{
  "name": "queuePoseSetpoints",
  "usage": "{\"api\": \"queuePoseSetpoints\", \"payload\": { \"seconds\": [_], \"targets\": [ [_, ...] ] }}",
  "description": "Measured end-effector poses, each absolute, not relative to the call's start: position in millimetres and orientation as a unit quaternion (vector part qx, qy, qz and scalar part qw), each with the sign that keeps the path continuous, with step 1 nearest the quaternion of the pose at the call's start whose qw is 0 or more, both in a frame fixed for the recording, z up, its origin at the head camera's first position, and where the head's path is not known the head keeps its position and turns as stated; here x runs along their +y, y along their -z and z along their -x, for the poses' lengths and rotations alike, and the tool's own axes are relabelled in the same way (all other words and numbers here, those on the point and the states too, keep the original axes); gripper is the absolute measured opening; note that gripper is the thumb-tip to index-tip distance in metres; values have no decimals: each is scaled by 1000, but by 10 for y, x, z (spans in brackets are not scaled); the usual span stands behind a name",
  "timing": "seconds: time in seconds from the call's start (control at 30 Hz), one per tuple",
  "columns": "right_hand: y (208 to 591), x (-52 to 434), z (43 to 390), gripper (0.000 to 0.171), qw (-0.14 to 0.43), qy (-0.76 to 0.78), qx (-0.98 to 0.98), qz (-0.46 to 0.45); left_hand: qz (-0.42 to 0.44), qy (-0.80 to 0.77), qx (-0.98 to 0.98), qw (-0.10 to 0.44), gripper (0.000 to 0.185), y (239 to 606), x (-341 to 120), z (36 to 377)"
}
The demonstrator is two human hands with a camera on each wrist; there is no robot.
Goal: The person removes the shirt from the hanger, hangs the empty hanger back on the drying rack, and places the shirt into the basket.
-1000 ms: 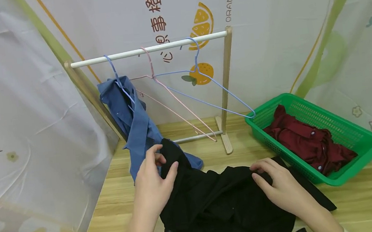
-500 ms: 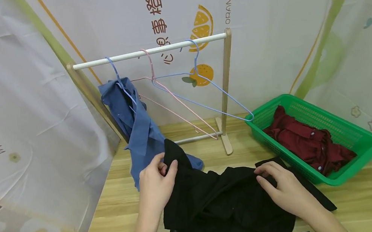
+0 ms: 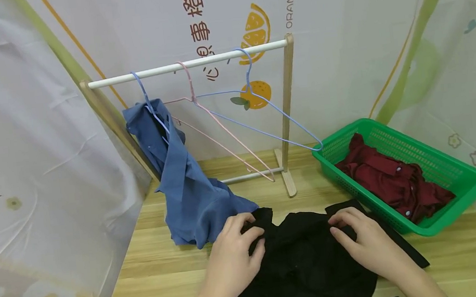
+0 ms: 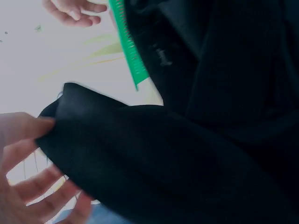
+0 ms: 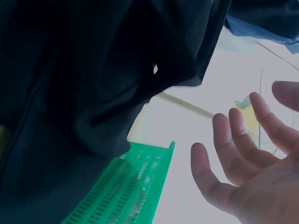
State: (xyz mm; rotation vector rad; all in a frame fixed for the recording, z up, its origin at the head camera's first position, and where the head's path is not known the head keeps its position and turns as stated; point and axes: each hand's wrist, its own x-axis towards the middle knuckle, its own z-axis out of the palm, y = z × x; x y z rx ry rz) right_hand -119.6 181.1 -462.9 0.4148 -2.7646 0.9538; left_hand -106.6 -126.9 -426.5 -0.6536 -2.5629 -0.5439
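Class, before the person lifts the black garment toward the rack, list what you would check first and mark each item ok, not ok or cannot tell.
1. Left hand grips the black fabric garment: ok.
2. Right hand has a firm hold: cannot tell; its fingers rest on the cloth in the head view and look spread in the wrist view.
3. Garment spread flat on the wooden table: not ok, crumpled.
4. Free hanger on the white rail: ok; the pink wire hanger hangs bare.
5. Garment apart from the blue shirt: not ok, it touches the hem.

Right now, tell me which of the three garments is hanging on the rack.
The blue shirt, on the leftmost hanger; the black garment lies on the table, the red one in the basket.
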Motion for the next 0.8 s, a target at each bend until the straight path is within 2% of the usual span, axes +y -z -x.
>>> {"api": "queuePoseSetpoints", "payload": {
  "seconds": [0.1,0.2,0.33,0.43,0.5,0.6,0.8],
  "targets": [
    [4665,1879,1203,22,80,-292,-942,-144,236,171,-948,126,11,4330,-1270,1039],
    [4735,1969,1212,40,50,-250,-957,-141,220,153,-963,2,24,4387,-1291,1012],
    [4874,2112,1258,62,-45,-201,-973,-103,182,149,-958,-162,48,4526,-1328,977],
    [5001,2209,1325,79,-117,-188,-973,-69,156,165,-944,-240,58,4687,-1359,986],
    [5084,2251,1372,88,-146,-193,-969,-56,154,171,-936,-267,58,4807,-1383,1014],
    [5172,2258,1429,94,-162,-207,-964,-48,155,184,-933,-269,52,5000,-1391,1087],
    [5228,2068,1473,81,-168,-238,-955,-61,167,211,-939,-216,40,5301,-1295,1165]
  ]
}}
